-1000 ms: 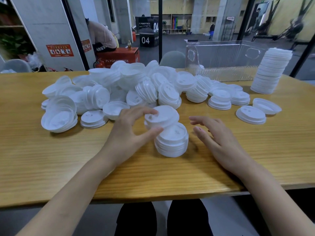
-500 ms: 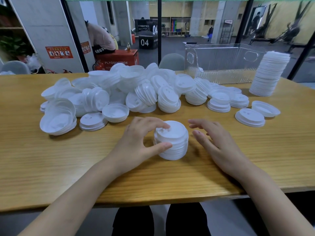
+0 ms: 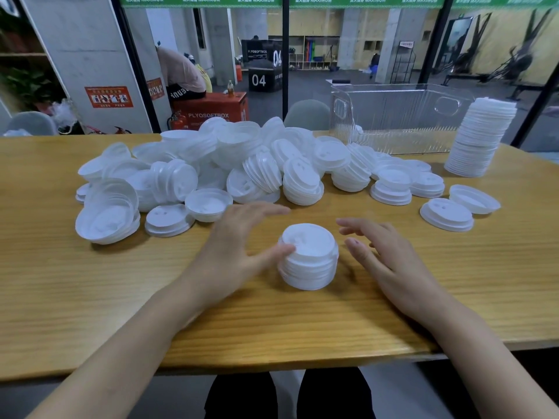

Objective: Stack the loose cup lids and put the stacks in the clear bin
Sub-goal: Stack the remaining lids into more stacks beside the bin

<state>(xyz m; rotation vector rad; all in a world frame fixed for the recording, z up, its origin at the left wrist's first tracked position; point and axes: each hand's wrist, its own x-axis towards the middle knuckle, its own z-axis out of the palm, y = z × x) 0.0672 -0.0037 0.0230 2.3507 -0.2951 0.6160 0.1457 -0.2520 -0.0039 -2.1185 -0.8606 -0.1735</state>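
Left hand (image 3: 239,246) has released the short lid stack (image 3: 308,261): the fingers that curled over its top half a second ago are now spread straight, with only the thumb touching its side. Right hand (image 3: 390,261) open, just beside the stack, not touching. Stack upright on the table (image 3: 90,297). Loose lid pile (image 3: 242,164) lies between it and the clear bin (image 3: 402,122); tall stack (image 3: 481,137) stands beside the bin.

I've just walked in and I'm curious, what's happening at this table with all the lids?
A person is stacking cup lids. A short stack sits on the table between the hands: the left hand touches its side with the thumb, the right hand hovers open beside it. A loose pile lies behind, and a tall stack stands beside the bin, not in it.
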